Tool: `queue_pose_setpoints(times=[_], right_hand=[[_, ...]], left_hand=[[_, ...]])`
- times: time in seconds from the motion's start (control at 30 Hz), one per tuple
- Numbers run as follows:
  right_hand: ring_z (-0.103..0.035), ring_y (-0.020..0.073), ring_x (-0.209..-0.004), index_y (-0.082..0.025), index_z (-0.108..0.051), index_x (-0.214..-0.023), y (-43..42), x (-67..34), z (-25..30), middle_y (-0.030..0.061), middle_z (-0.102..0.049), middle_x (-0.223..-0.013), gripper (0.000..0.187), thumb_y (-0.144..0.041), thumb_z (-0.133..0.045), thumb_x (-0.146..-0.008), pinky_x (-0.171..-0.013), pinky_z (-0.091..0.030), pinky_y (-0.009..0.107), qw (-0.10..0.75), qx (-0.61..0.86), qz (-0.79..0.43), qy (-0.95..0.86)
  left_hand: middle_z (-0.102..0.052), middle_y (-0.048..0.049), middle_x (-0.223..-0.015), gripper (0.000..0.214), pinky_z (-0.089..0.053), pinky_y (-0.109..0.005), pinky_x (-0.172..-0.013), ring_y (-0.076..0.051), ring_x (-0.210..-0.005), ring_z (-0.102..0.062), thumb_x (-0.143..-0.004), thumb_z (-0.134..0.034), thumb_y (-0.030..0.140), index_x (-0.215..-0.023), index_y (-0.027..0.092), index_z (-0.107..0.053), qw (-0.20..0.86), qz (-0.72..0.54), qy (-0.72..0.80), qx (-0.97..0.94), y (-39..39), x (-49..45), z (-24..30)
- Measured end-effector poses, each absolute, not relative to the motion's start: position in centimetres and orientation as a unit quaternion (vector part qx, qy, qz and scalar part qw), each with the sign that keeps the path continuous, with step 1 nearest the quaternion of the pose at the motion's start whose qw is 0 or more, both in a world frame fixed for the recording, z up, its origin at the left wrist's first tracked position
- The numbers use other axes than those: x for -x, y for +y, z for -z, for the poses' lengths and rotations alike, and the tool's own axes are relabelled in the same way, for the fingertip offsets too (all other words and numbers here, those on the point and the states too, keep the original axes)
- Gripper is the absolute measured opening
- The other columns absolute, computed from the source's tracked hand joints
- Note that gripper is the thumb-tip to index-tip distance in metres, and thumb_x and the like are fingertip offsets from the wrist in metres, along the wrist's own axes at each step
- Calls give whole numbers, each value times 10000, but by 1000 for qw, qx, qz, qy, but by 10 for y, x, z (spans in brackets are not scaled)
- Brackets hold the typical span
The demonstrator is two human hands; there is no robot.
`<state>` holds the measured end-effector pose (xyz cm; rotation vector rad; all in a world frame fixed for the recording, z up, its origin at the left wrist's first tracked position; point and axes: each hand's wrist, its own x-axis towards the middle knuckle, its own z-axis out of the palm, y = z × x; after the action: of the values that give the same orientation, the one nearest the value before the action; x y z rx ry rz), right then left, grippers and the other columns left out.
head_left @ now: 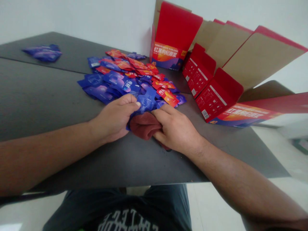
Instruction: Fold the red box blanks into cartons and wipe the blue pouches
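Note:
My left hand (119, 117) is closed on a blue sachet (146, 101), its thumb lying along the printed face. In my right hand (176, 126) is a bunched brown cloth (145, 125), which touches the lower part of that sachet. The cloth hides the sachet's lower end. Just beyond both hands lies a heap of blue sachets (103, 91) and red sachets (138, 64), mixed together on the dark grey table (134, 163).
Several open red cartons stand at the right with flaps raised, among them a back carton (167, 54) and a front carton (216, 96). A few blue sachets (44, 53) lie apart at the far left. The table's near edge runs before my lap.

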<state>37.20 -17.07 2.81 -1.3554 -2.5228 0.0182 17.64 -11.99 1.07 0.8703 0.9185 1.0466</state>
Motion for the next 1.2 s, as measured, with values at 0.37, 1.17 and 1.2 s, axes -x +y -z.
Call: queue_pose_setpoints(times=[0.37, 1.17, 1.2], right_hand=[[-640, 261, -1012, -191, -714, -1144, -172, -367, -24, 102, -686, -1107, 176, -283, -672, -1000, -864, -518, 370, 135, 466, -3, -874], [-679, 318, -1007, -215, -674, -1062, -144, -403, -38, 110, -728, -1036, 171, -255, -663, -896, -889, -561, 450, 269, 548, 30, -792], [-680, 318, -1007, -213, -677, -1064, -143, -404, -38, 114, -729, -1044, 178, -246, -665, -889, -890, -560, 450, 265, 544, 27, -796]], left_hand=[[-515, 30, -646, 229, -404, -225, -495, -117, -546, -482, -881, -689, 104, -746, 207, -536, 672, -475, 419, -384, -118, -175, -10], [-524, 31, -585, 207, -347, -222, -387, -113, -409, -461, -858, -802, 223, -796, 225, -605, 640, -418, 406, -501, -122, -169, 4], [-530, 29, -588, 198, -353, -221, -386, -114, -411, -465, -859, -793, 225, -798, 226, -604, 634, -414, 407, -511, -122, -169, 4]])
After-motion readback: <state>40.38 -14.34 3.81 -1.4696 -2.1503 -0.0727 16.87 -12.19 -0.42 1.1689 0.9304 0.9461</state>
